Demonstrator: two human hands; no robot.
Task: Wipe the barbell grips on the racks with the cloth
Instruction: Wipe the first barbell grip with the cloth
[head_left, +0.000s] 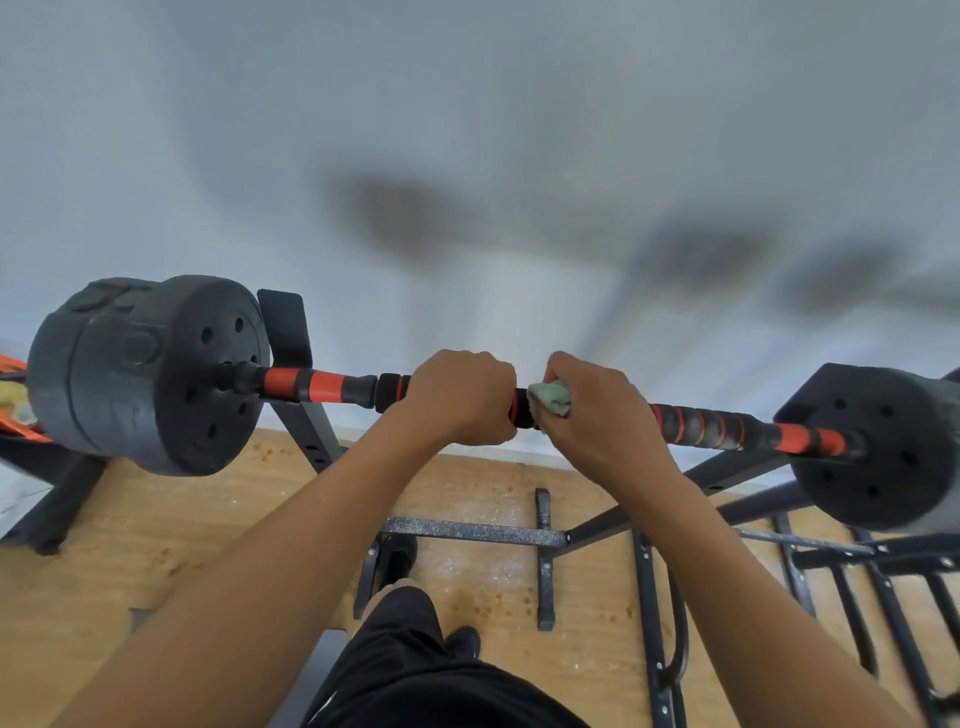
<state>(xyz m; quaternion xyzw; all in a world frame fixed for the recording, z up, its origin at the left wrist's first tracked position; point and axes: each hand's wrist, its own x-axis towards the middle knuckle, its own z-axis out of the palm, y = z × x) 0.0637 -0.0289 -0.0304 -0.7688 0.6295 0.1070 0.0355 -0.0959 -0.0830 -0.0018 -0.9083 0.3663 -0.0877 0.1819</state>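
Observation:
A barbell (332, 387) with black and orange grips lies across a black rack, with black weight plates at its left end (150, 374) and right end (878, 447). My left hand (460, 397) grips the bar near its middle. Right beside it, my right hand (597, 410) holds a pale green cloth (550, 397) wrapped against the bar. The striped black and orange grip (701, 423) shows to the right of my right hand. The bar under both hands is hidden.
The rack's black upright (291, 338) stands behind the bar at left, its floor frame (478, 530) below on a wooden floor. More black rack bars (857, 587) lie at lower right. A grey wall is close ahead. My legs and shoes are below.

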